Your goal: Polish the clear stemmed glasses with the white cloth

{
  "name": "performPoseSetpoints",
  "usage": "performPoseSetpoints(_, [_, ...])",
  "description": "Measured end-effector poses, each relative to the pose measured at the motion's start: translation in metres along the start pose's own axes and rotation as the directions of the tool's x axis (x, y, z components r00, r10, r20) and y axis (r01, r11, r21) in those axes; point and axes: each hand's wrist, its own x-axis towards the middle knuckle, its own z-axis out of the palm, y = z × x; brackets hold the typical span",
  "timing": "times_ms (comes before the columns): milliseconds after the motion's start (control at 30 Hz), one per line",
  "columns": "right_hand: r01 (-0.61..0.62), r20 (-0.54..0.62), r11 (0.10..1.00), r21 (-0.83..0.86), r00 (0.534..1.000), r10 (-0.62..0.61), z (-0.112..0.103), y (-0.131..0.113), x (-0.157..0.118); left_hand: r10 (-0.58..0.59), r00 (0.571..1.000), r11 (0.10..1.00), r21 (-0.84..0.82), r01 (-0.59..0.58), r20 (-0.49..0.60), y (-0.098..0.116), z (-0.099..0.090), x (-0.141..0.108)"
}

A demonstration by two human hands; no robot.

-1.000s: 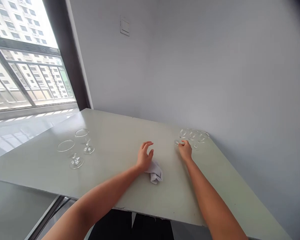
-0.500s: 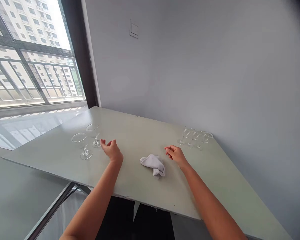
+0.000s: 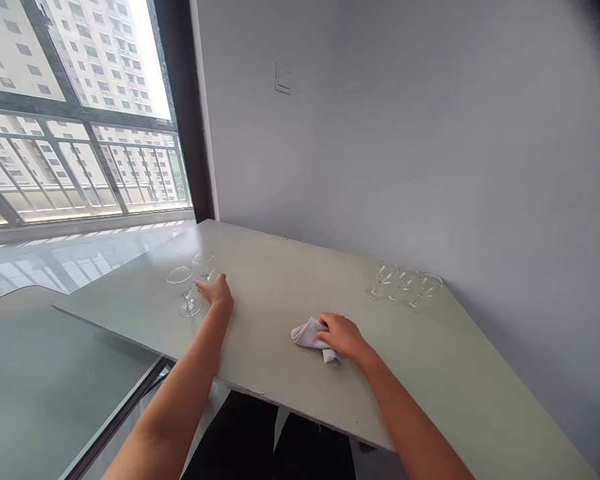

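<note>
Two stemmed glasses stand upright on the left of the table, a front glass (image 3: 189,307) and a back glass (image 3: 204,265). My left hand (image 3: 215,291) is beside them, thumb and fingers apart, its fingertips close to the front glass. Whether they touch it I cannot tell. The hand covers the foot of the back glass. A folded white cloth (image 3: 307,335) lies near the middle of the table. Over its right side comes my right hand (image 3: 344,335), with thumb and fingers closed on the fabric.
Three more stemmed glasses (image 3: 386,273) stand close together at the right, near the wall (image 3: 455,167). The pale table (image 3: 275,287) has its near edge just in front of me. Another flat grey surface (image 3: 25,373) lies beyond its left edge. A large window (image 3: 80,133) is at the left.
My right hand has come down and left onto the cloth and closed on it. My left hand has moved in toward the front glass. The view has shifted a little to the left.
</note>
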Motion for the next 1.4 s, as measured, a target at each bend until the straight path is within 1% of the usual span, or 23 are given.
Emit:
performPoseSetpoints(100, [-0.014,-0.031,0.972,0.233,0.999,0.022,-0.004,0.007,0.003,-0.081,0.994,0.996,0.042,0.084,-0.074,0.004,0.003,0.008])
performPoseSetpoints(167, [0.0,-0.069,0.901,0.433,0.997,0.034,-0.006,0.012,0.005,-0.077,0.996,0.994,0.076,0.08,-0.048,0.007,0.006,0.007])
performPoseSetpoints(233, [0.032,-0.117,0.769,0.638,0.992,0.056,-0.008,0.016,0.006,-0.04,0.999,0.993,0.11,0.038,0.019,0.012,0.009,-0.001])
performPoseSetpoints(300, [0.071,-0.157,0.582,0.81,0.983,0.098,-0.012,0.017,0.007,0.02,0.993,0.992,0.12,-0.034,0.114,0.018,0.014,-0.016])
performPoseSetpoints(367, [0.103,-0.183,0.399,0.911,0.969,0.168,-0.017,0.014,0.005,0.139,0.961,0.979,0.112,-0.17,0.238,0.025,0.021,-0.038])
performPoseSetpoints(400, [0.119,-0.194,0.331,0.936,0.959,0.205,-0.019,0.011,0.004,0.23,0.924,0.957,0.104,-0.272,0.305,0.028,0.025,-0.05])
performPoseSetpoints(433, [0.137,-0.208,0.283,0.949,0.949,0.239,-0.023,0.008,0.003,0.332,0.868,0.916,0.093,-0.39,0.37,0.031,0.029,-0.061])
performPoseSetpoints(500, [0.178,-0.239,0.222,0.959,0.927,0.289,-0.029,0.0,0.0,0.52,0.71,0.787,0.057,-0.614,0.474,0.036,0.037,-0.082])
performPoseSetpoints(533, [0.2,-0.255,0.201,0.959,0.918,0.305,-0.032,-0.004,0.0,0.585,0.632,0.72,0.033,-0.693,0.509,0.039,0.042,-0.091])
performPoseSetpoints(600, [0.257,-0.3,0.167,0.952,0.891,0.34,-0.039,-0.012,0.0,0.639,0.516,0.644,-0.03,-0.765,0.57,0.042,0.049,-0.107])
performPoseSetpoints(667, [0.322,-0.359,0.159,0.933,0.85,0.386,-0.043,-0.02,0.001,0.634,0.434,0.627,-0.098,-0.773,0.639,0.043,0.056,-0.119])
performPoseSetpoints(733, [0.346,-0.402,0.209,0.914,0.832,0.381,-0.045,-0.026,0.003,0.612,0.383,0.638,-0.146,-0.756,0.692,0.042,0.06,-0.129])
performPoseSetpoints(800, [0.312,-0.412,0.328,0.892,0.86,0.301,-0.042,-0.029,0.003,0.597,0.367,0.645,-0.155,-0.748,0.713,0.038,0.062,-0.135])
performPoseSetpoints(867, [0.26,-0.395,0.492,0.831,0.899,0.191,-0.036,-0.029,0.004,0.582,0.375,0.645,-0.129,-0.753,0.721,0.033,0.062,-0.137])
performPoseSetpoints(933, [0.235,-0.385,0.63,0.74,0.916,0.11,-0.026,-0.024,0.006,0.584,0.374,0.62,-0.099,-0.778,0.721,0.029,0.062,-0.134])
performPoseSetpoints(967, [0.224,-0.372,0.673,0.705,0.924,0.083,-0.021,-0.021,0.007,0.6,0.35,0.59,-0.103,-0.801,0.719,0.027,0.062,-0.132])
performPoseSetpoints(1000, [0.207,-0.346,0.694,0.69,0.936,0.064,-0.016,-0.018,0.008,0.627,0.311,0.547,-0.119,-0.829,0.714,0.026,0.062,-0.13])
performPoseSetpoints(1033, [0.186,-0.307,0.691,0.698,0.95,0.055,-0.011,-0.014,0.009,0.66,0.259,0.494,-0.148,-0.857,0.705,0.025,0.062,-0.128])
performPoseSetpoints(1100, [0.131,-0.2,0.628,0.767,0.979,0.039,-0.004,-0.007,0.011,0.729,0.145,0.38,-0.219,-0.899,0.669,0.023,0.062,-0.125])
performPoseSetpoints(1167, [0.097,-0.114,0.544,0.833,0.994,-0.003,0.001,0.0,0.01,0.786,0.061,0.286,-0.274,-0.918,0.616,0.022,0.063,-0.125])
performPoseSetpoints(1233, [0.071,-0.051,0.507,0.859,0.997,-0.054,0.002,0.007,0.007,0.822,0.002,0.217,-0.31,-0.926,0.569,0.02,0.064,-0.125])
performPoseSetpoints(1300, [0.027,0.016,0.524,0.851,0.997,-0.078,0.004,0.013,0.005,0.834,-0.047,0.165,-0.332,-0.929,0.549,0.019,0.065,-0.126])
performPoseSetpoints(1400, [-0.024,0.046,0.544,0.839,0.999,-0.027,0.012,0.017,0.008,0.821,-0.119,0.105,-0.353,-0.93,0.558,0.019,0.063,-0.125])
